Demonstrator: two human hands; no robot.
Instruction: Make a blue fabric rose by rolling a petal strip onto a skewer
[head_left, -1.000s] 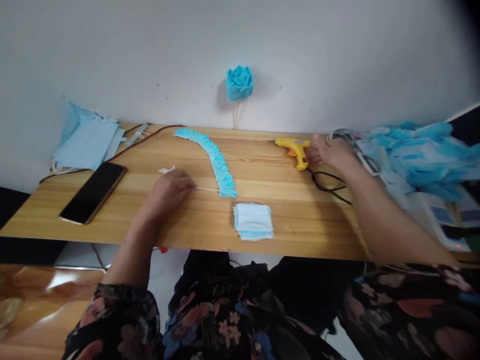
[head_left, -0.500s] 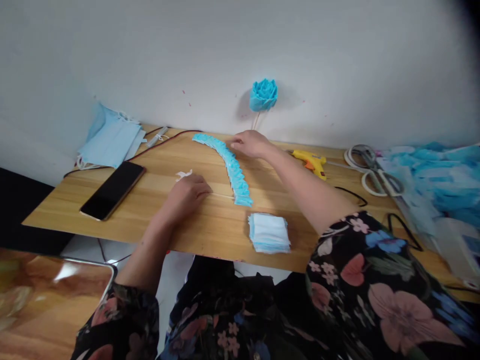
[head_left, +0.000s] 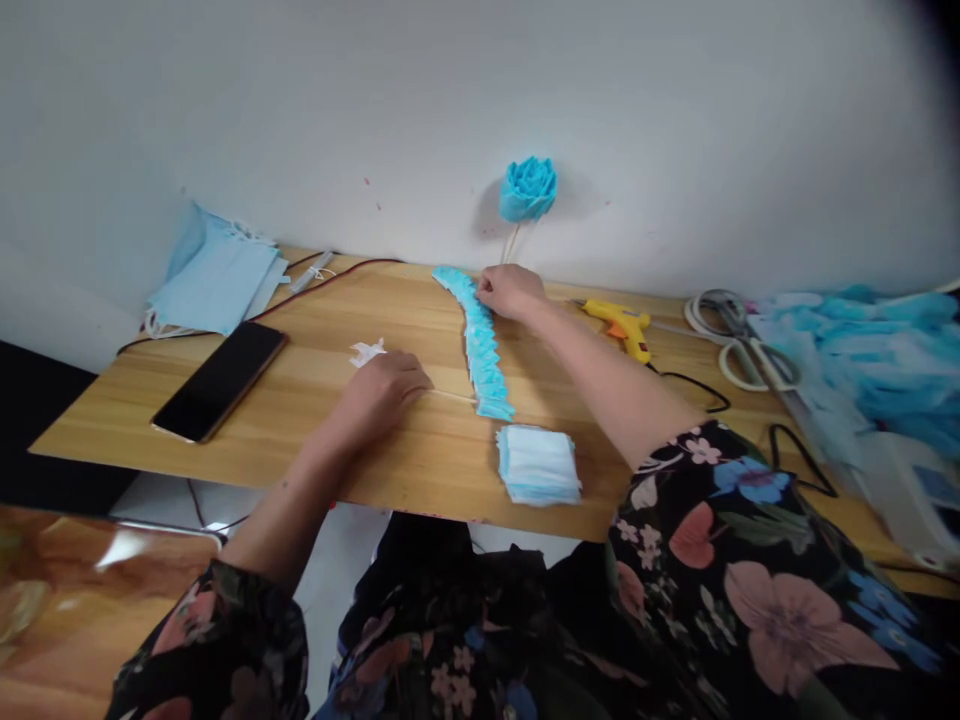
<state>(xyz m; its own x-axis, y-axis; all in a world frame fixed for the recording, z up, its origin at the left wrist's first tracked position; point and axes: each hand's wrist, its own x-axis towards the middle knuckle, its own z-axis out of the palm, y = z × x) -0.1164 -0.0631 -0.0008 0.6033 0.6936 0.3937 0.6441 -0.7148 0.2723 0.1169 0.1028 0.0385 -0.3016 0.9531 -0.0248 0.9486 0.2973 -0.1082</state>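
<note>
A pleated light-blue strip [head_left: 484, 350], looking like folded mask fabric, runs in a shallow curve across the wooden tabletop. My right hand [head_left: 514, 290] is closed at its right edge near the far end, thumb and finger pinching there. My left hand [head_left: 386, 392] is closed on a thin pale stick or cord [head_left: 454, 396] that reaches the near end of the strip. Past the left fingers a small white scrap [head_left: 367, 352] shows, partly hidden by the hand. Close to the strip's near end lies a stack of white and light-blue squares [head_left: 538, 463].
Against the wall stands a blue fabric flower [head_left: 529, 190] on thin stems. On the left are face masks [head_left: 217, 275] and a phone [head_left: 221, 380]. To the right lie a yellow glue gun [head_left: 622, 325], scissors [head_left: 750, 345] and a blue heap of mask material [head_left: 877, 350].
The strip's far end has swung right and the strip lies straighter. My right hand has shifted slightly right with it. My left hand has moved a little right, still on the stick or cord.
</note>
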